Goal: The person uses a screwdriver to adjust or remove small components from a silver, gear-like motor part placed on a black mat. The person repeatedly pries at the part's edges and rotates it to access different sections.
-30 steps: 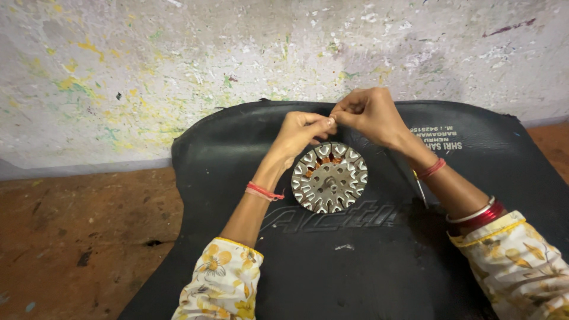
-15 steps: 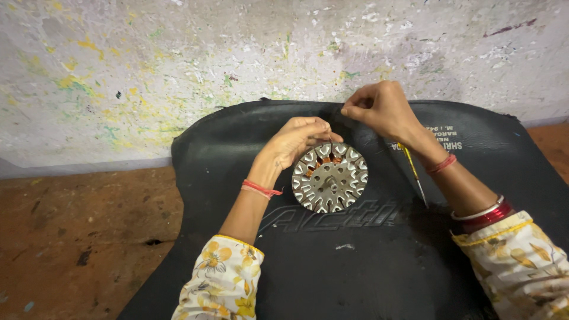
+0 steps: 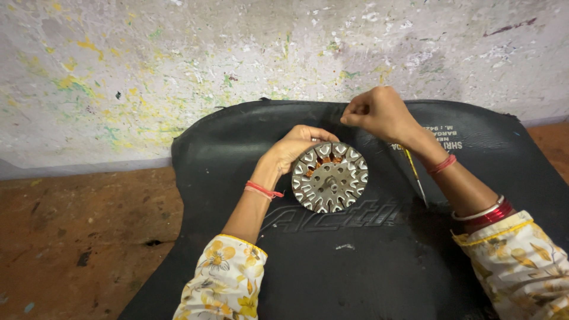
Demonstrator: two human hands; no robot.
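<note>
Round toothed metal stator [image 3: 329, 176] on black rubber mat [image 3: 367, 266], near mat's far edge, below paint-flecked wall [image 3: 178, 71]. Left hand [image 3: 296, 148] on stator's upper-left rim, fingers curled round edge, grasping it. Right hand [image 3: 379, 115] raised beyond stator, apart from it, fingers pinched shut; held item too thin to tell. Thin yellow-handled tool [image 3: 415, 176] lying on mat under right wrist.

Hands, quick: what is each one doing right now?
Left hand: cupped on the rim of the round metal stator, steadying it on the black mat.
Right hand: raised, fingertips pinched shut; what they pinch cannot be told.
</note>
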